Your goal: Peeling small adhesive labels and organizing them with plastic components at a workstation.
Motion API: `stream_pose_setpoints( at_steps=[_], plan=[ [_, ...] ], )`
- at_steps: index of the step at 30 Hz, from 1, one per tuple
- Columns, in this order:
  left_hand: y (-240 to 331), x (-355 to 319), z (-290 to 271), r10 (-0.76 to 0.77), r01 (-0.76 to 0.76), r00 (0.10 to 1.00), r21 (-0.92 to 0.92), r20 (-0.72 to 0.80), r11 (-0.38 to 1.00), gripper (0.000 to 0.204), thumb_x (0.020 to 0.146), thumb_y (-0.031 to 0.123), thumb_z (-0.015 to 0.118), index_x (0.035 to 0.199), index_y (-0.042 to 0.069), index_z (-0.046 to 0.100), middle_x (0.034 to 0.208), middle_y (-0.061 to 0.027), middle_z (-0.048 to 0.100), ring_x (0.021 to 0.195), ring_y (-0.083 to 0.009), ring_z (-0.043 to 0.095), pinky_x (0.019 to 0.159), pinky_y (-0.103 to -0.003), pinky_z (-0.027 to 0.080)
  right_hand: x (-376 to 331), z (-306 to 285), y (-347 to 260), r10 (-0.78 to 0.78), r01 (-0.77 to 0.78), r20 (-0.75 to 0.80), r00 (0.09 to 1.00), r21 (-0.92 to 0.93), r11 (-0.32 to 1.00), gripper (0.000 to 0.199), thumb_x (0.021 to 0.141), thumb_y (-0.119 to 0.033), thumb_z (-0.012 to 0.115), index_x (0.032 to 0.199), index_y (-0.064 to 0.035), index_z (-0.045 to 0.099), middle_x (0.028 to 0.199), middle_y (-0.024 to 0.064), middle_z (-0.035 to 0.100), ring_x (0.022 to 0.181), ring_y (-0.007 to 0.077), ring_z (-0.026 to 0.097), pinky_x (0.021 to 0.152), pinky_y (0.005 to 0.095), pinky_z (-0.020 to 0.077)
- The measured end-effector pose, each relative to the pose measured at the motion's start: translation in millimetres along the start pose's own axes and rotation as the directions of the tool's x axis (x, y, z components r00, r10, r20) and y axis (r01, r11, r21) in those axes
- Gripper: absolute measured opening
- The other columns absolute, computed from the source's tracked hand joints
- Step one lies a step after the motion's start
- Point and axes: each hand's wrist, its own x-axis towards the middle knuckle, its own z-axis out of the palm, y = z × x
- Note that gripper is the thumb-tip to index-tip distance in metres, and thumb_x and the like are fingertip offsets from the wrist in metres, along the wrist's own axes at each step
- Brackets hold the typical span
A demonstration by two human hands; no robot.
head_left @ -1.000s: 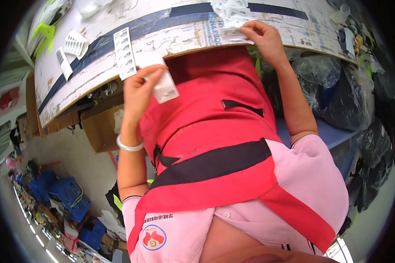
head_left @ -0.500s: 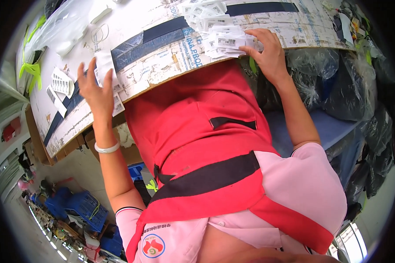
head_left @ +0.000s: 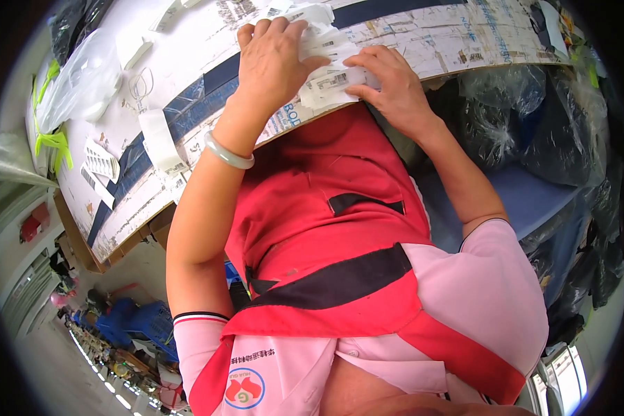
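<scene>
Labels (head_left: 328, 89) lie heaped by the tabletop's (head_left: 437, 41) near edge, probably for easy reach; the right hand (head_left: 395, 89) parts thumb from fingers beside them, released; the left hand (head_left: 269, 61) arches over, grip unclear.

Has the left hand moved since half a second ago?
Yes, to the right, judged against the table: the left hand was at the label strip; now it is at the label pile.

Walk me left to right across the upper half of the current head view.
Crumpled clear plastic bag → white label strip → left hand → barcode labels between the hands → right hand → plastic-bagged dark goods.
</scene>
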Motion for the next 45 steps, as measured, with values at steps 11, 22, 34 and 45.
stream_pose_setpoints(
  at_steps=[11,22,34,45],
  plan=[
    [10.5,-16.7,3.1,-0.018,0.008,0.999,-0.239,-0.037,0.971,0.049,0.080,0.039,0.082,0.105,-0.002,0.072,0.111,-0.0177,0.067,0.103,-0.0352,0.061,0.091,-0.044,0.046,10.5,8.3,4.7,-0.034,0.033,0.008,0.999,0.043,0.999,0.044,0.075,-0.018,0.082,0.116,-0.0136,0.067,0.115,0.0087,0.062,0.110,0.0317,0.058,0.097,0.0416,0.0483],
    [22.4,-15.8,-7.7,-0.214,0.322,0.940,-0.487,0.265,0.812,0.064,0.080,0.022,0.085,0.130,-0.006,0.057,0.099,-0.0205,0.072,0.083,-0.0285,0.071,0.077,-0.036,0.056,7.8,11.2,8.1,-0.052,0.056,-0.053,0.997,0.092,0.994,0.044,0.075,-0.016,0.082,0.116,-0.0136,0.066,0.114,0.0084,0.062,0.110,0.0319,0.058,0.096,0.0416,0.0481],
    [32.9,-17.7,-5.3,-0.199,0.351,0.930,-0.592,0.308,0.725,0.072,0.082,0.013,0.081,0.147,0.006,0.049,0.102,-0.0225,0.073,0.092,-0.0270,0.071,0.084,-0.037,0.055,4.0,14.8,9.4,-0.090,0.101,-0.119,0.989,0.088,0.991,0.045,0.074,-0.013,0.083,0.115,-0.0118,0.064,0.115,0.0096,0.063,0.109,0.0335,0.059,0.095,0.0425,0.0481],
    [6.8,-49.7,-38.3,-0.352,0.322,0.932,-0.653,0.089,0.686,0.090,0.081,0.001,0.079,0.157,0.017,0.033,0.103,-0.0190,0.072,0.093,-0.0295,0.072,0.078,-0.035,0.058,20.5,-0.9,-18.9,0.066,-0.034,-0.088,0.994,0.320,0.947,0.046,0.079,-0.014,0.083,0.122,-0.0119,0.065,0.115,0.0080,0.063,0.108,0.0298,0.060,0.095,0.0375,0.0492]
  ],
)
